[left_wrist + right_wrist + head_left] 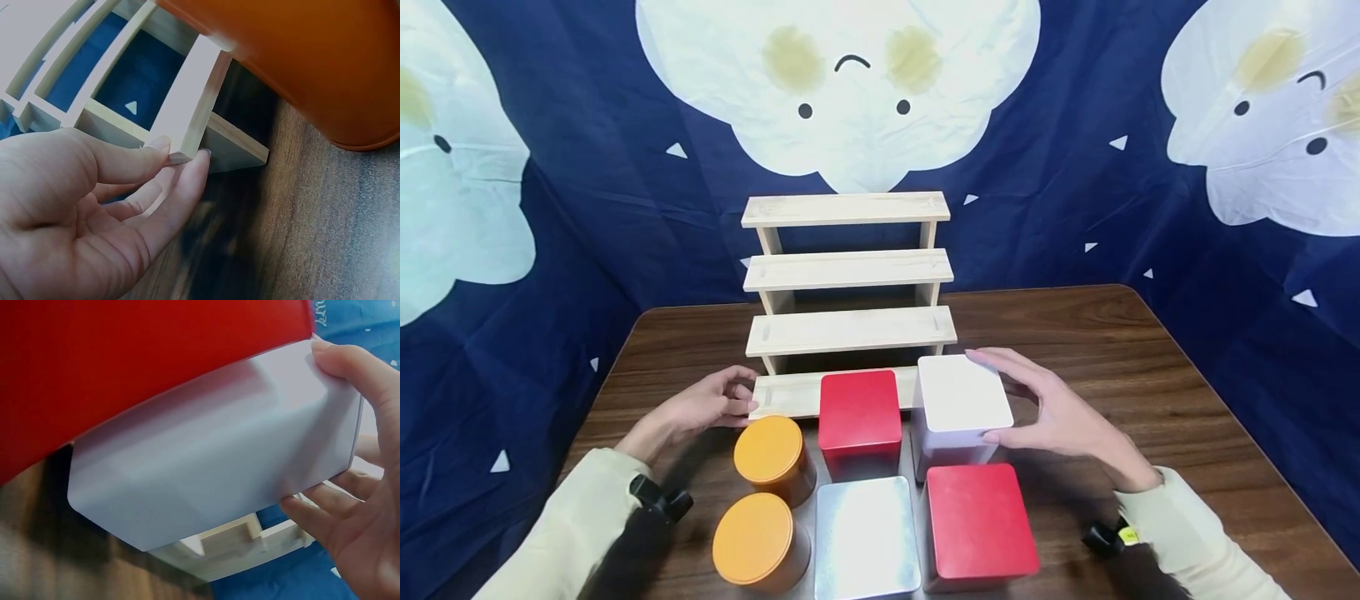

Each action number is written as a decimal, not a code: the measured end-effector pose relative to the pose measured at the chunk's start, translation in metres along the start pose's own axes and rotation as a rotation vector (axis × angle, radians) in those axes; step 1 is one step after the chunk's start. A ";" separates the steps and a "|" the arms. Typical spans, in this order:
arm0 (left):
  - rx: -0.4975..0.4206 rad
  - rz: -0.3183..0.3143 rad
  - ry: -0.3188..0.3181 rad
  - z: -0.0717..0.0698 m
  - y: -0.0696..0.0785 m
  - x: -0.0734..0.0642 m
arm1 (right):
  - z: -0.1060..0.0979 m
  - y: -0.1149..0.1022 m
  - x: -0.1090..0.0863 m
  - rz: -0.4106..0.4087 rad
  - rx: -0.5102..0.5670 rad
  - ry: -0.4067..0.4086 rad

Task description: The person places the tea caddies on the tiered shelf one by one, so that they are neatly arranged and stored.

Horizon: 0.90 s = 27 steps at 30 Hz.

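My left hand pinches the left end of the lowest board of a pale wooden step shelf. In the left wrist view, thumb and fingertips close on that board's corner. With my right hand I grip a white square tin near its top, the thumb at the near side and fingers at the far side. The right wrist view shows the white tin beside a red tin; its lower end is over the wooden table.
Two orange round tins, two red square tins and a silver square tin stand close together before the shelf on the brown table. A dark blue cloth with clouds hangs behind and at both sides.
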<state>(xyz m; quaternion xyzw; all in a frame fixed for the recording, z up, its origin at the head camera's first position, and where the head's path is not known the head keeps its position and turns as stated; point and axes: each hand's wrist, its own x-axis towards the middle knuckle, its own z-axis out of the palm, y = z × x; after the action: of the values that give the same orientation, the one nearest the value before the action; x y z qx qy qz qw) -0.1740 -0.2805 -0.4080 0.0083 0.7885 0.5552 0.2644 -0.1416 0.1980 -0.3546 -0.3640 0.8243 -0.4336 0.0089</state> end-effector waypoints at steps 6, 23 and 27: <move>-0.007 0.004 -0.014 -0.001 -0.001 0.003 | -0.014 -0.018 0.006 -0.029 -0.005 0.003; 0.054 -0.023 0.013 0.001 0.003 0.002 | -0.072 -0.052 0.057 -0.176 -0.052 0.061; 0.055 -0.026 0.003 0.000 0.005 0.004 | -0.078 -0.056 0.070 -0.166 -0.079 0.075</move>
<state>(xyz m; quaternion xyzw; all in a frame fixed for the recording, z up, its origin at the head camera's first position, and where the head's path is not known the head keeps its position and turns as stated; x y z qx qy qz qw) -0.1785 -0.2775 -0.4050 0.0044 0.8039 0.5298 0.2702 -0.1859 0.1906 -0.2449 -0.4145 0.8076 -0.4132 -0.0723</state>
